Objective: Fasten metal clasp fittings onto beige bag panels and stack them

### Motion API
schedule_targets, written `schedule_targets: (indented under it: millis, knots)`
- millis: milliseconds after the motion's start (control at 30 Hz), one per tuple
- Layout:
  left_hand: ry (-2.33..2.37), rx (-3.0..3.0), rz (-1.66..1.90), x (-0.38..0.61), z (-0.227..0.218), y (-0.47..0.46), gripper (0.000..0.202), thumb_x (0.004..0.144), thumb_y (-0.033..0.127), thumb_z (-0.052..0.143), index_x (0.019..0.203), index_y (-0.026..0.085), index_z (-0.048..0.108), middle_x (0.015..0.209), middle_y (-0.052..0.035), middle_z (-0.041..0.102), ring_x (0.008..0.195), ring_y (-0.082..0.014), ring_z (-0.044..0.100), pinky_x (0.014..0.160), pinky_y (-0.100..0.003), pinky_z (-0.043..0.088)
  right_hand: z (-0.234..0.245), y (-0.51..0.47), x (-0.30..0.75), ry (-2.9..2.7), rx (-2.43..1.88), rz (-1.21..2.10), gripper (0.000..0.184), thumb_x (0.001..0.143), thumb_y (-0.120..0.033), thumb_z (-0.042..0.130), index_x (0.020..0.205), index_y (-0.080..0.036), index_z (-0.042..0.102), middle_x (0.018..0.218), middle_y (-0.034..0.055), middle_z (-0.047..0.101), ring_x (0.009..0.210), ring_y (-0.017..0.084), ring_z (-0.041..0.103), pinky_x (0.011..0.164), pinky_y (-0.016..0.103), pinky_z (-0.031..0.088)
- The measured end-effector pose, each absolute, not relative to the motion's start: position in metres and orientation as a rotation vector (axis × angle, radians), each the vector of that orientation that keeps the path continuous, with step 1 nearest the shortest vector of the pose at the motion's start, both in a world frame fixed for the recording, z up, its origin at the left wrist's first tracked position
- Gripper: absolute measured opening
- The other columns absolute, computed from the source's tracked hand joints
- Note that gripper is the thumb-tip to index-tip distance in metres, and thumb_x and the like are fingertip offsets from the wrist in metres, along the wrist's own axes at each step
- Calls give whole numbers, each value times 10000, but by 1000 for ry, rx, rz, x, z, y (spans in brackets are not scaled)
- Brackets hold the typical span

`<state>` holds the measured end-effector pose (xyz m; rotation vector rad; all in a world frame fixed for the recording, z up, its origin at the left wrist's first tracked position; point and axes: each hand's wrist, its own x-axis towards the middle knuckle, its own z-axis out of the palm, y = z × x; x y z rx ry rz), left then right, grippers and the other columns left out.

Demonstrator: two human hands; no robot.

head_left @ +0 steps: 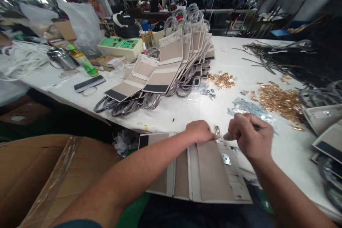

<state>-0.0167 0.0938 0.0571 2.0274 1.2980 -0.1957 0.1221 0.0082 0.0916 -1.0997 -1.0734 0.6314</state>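
A flat beige and white bag panel [211,171] lies at the table's near edge, with a small silver plate [226,159] fixed on it. My left hand [199,131] rests closed on the panel's far edge, its fingertips pinching a small silver metal clasp [217,130]. My right hand [249,135] is curled into a fist around a slim tool with a pale tip [228,136], which points at the clasp. The two hands are almost touching.
A fanned stack of similar beige panels with clear handles [173,67] fills the table's middle. Piles of gold fittings [280,101] and silver pieces [248,108] lie to the right. A cardboard box [40,171] stands at lower left. A person stands at the far left behind a control box [120,46].
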Motion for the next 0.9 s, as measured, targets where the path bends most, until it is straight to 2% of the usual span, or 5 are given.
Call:
schedule_targets:
  millis: [367,567,800,900]
  knots:
    - [1278,2028,-139,-19,55,93,371,784,645,719,802,283,794,873,-14,778,830,-218,709,681,-300,466,83,6,111,-1138,-1023,692,489,997,-317,740,580,-238,496,515,-42,484,442,140,459,458,320,375]
    - [1195,2011,-134,-20,54,94,413,801,639,703,710,238,739,762,-26,729,764,-211,686,683,-306,466,83,9,105,-1381,-1201,641,494,1030,-359,686,586,-228,515,561,-15,539,517,148,475,521,314,374]
    - [1204,2068,-117,-20,48,94,425,813,673,679,796,258,769,898,-43,780,865,-253,728,748,-326,510,74,12,111,-1627,-1219,570,480,1020,-342,653,589,-217,483,553,-33,487,514,123,419,519,301,336]
    - [1219,2059,-105,-21,49,93,423,816,676,689,800,262,777,897,-44,782,873,-256,733,753,-325,518,75,12,115,-1620,-1263,493,481,1004,-326,666,569,-211,495,538,-35,481,502,117,417,508,301,336]
